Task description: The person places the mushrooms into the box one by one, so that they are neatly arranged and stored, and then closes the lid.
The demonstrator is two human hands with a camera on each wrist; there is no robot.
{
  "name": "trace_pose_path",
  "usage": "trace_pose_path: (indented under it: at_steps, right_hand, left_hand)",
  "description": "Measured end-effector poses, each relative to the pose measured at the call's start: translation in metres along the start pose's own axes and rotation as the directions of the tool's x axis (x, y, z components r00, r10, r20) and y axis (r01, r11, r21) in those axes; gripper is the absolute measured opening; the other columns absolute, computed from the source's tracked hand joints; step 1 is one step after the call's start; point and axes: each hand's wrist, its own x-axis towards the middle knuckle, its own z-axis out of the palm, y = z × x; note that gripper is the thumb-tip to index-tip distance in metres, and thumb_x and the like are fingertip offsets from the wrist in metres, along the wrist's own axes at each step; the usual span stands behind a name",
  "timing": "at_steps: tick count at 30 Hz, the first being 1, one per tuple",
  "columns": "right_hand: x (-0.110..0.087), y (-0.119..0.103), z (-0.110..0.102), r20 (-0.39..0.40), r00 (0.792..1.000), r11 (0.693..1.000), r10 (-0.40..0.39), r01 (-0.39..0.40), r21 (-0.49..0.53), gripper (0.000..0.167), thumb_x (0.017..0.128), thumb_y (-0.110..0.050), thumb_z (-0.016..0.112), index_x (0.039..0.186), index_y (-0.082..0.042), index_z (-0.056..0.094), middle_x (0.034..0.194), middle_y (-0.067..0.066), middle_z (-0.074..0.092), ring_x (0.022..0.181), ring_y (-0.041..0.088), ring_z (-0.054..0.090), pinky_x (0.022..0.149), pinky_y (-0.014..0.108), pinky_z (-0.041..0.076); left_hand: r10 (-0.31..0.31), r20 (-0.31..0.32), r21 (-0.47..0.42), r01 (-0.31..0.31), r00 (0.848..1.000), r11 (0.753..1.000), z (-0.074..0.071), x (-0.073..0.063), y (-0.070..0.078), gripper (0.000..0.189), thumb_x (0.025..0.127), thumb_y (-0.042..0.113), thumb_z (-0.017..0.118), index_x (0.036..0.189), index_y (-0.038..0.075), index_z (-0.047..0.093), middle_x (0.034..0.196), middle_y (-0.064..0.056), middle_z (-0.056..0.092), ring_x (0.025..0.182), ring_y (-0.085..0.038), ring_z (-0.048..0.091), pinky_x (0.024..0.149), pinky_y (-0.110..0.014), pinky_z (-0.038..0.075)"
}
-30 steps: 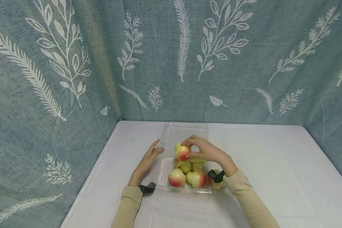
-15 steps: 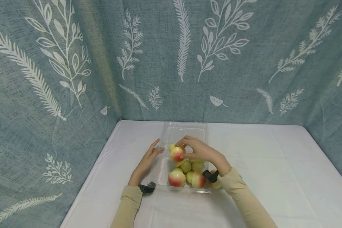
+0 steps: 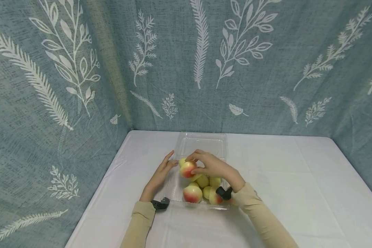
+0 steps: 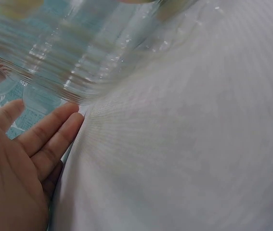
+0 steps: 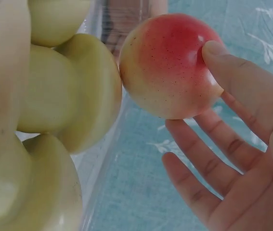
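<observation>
My right hand (image 3: pixel 213 166) pinches a toy mushroom (image 3: pixel 188 169) by its round red-and-yellow cap, thumb on one side and fingers on the other. Its yellow stem points away from me. The mushroom is over the left back part of a clear plastic box (image 3: pixel 174 193). Several more mushrooms lie in the box, among them a red-and-yellow one (image 3: pixel 192 194) at the front. In the right wrist view, other yellowish mushrooms (image 5: pixel 95 91) sit beside the held cap (image 5: pixel 170 67). My left hand (image 3: pixel 159 174) rests along the box's left side, fingers extended, fingertips (image 4: pixel 71 108) right at its wall.
The box's clear lid (image 3: pixel 201 144) lies folded back behind it. Another mushroom (image 3: pixel 234 202) at the box's right side is mostly hidden by my right wrist. A white cloth (image 3: pixel 285 179) covers the table, with a blue-green leaf-patterned curtain (image 3: pixel 179 69) behind.
My right hand has moved left with the mushroom across the box, from over the middle of the pile to its left back part. The left hand has stayed in place.
</observation>
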Motion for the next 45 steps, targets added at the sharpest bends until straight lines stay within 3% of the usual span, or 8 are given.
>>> trace_pose_path:
  at_steps: [3, 7, 16, 22, 28, 36, 41, 45]
  right_hand:
    - [0.001, -0.002, 0.002, 0.000, 1.000, 1.000, 0.005, -0.005, -0.005, 0.034, 0.086, -0.019, 0.067, 0.117, -0.008, 0.059, 0.109, 0.004, 0.057, 0.091, 0.013, 0.054, 0.080, 0.026, 0.048]
    - [0.003, -0.004, 0.005, 0.010, 1.000, 1.000, 0.015, -0.015, 0.014, 0.035, 0.085, -0.018, 0.067, 0.117, -0.007, 0.059, 0.107, 0.005, 0.057, 0.092, 0.016, 0.055, 0.079, 0.026, 0.051]
    - [0.007, -0.002, 0.013, 0.027, 0.998, 0.998, 0.055, -0.056, 0.042, 0.036, 0.086, -0.019, 0.066, 0.119, -0.007, 0.058, 0.108, 0.005, 0.055, 0.093, 0.014, 0.055, 0.077, 0.017, 0.051]
    - [0.011, -0.001, 0.016, 0.020, 0.998, 0.998, 0.058, -0.058, 0.028, 0.036, 0.085, -0.019, 0.067, 0.118, -0.007, 0.058, 0.107, 0.005, 0.055, 0.093, 0.014, 0.056, 0.077, 0.022, 0.053]
    - [0.014, -0.001, 0.017, 0.018, 0.998, 0.998, 0.062, -0.062, 0.005, 0.034, 0.084, -0.015, 0.068, 0.116, -0.006, 0.059, 0.105, 0.006, 0.056, 0.091, 0.016, 0.056, 0.074, 0.021, 0.053]
    - [0.021, -0.004, 0.018, 0.043, 0.994, 0.993, 0.100, -0.097, -0.063, 0.032, 0.084, -0.017, 0.069, 0.114, -0.009, 0.061, 0.099, 0.002, 0.057, 0.086, 0.016, 0.057, 0.071, 0.020, 0.052]
    - [0.026, -0.006, 0.019, 0.071, 0.990, 0.990, 0.119, -0.112, -0.091, 0.032, 0.083, -0.017, 0.070, 0.113, -0.011, 0.062, 0.099, 0.001, 0.057, 0.086, 0.014, 0.057, 0.071, 0.020, 0.050]
    - [0.027, -0.006, 0.020, 0.085, 0.988, 0.987, 0.126, -0.117, -0.110, 0.032, 0.083, -0.017, 0.070, 0.113, -0.012, 0.063, 0.097, 0.001, 0.057, 0.086, 0.014, 0.057, 0.072, 0.023, 0.049]
  left_hand:
    - [-0.007, -0.012, 0.009, 0.007, 1.000, 1.000, -0.001, 0.005, -0.013, 0.052, 0.101, 0.025, 0.037, 0.149, 0.015, 0.018, 0.132, -0.024, 0.049, 0.123, -0.036, 0.046, 0.111, -0.051, 0.020]
    - [-0.017, -0.023, 0.035, 0.018, 1.000, 0.999, -0.001, 0.005, -0.015, 0.053, 0.101, 0.027, 0.037, 0.149, 0.016, 0.017, 0.131, -0.023, 0.051, 0.123, -0.035, 0.046, 0.110, -0.054, 0.019]
    - [-0.044, -0.009, 0.075, 0.044, 0.999, 0.996, 0.001, -0.004, 0.013, 0.053, 0.101, 0.018, 0.035, 0.149, 0.006, 0.014, 0.125, -0.026, 0.054, 0.124, -0.038, 0.044, 0.107, -0.059, 0.020]
    - [-0.008, -0.028, 0.061, 0.009, 1.000, 0.998, 0.000, 0.004, -0.011, 0.054, 0.101, 0.030, 0.038, 0.149, 0.016, 0.019, 0.126, -0.022, 0.055, 0.124, -0.036, 0.045, 0.108, -0.059, 0.019]
    - [0.074, -0.045, 0.099, -0.069, 0.996, 0.993, 0.001, 0.004, -0.018, 0.052, 0.100, 0.032, 0.037, 0.148, 0.019, 0.022, 0.124, -0.021, 0.056, 0.120, -0.034, 0.048, 0.103, -0.063, 0.024]
    - [-0.039, -0.026, 0.044, 0.040, 0.999, 0.998, -0.001, 0.006, -0.014, 0.053, 0.101, 0.029, 0.039, 0.149, 0.016, 0.020, 0.133, -0.024, 0.048, 0.129, -0.038, 0.038, 0.108, -0.060, 0.016]
    - [-0.052, -0.013, 0.031, 0.052, 0.999, 0.998, -0.002, 0.007, -0.015, 0.053, 0.101, 0.025, 0.038, 0.149, 0.015, 0.018, 0.139, -0.024, 0.042, 0.133, -0.038, 0.032, 0.109, -0.059, 0.015]
    - [-0.038, -0.028, 0.040, 0.039, 0.999, 0.998, 0.000, 0.005, -0.015, 0.053, 0.101, 0.031, 0.037, 0.149, 0.020, 0.019, 0.141, -0.020, 0.040, 0.134, -0.036, 0.031, 0.109, -0.059, 0.016]
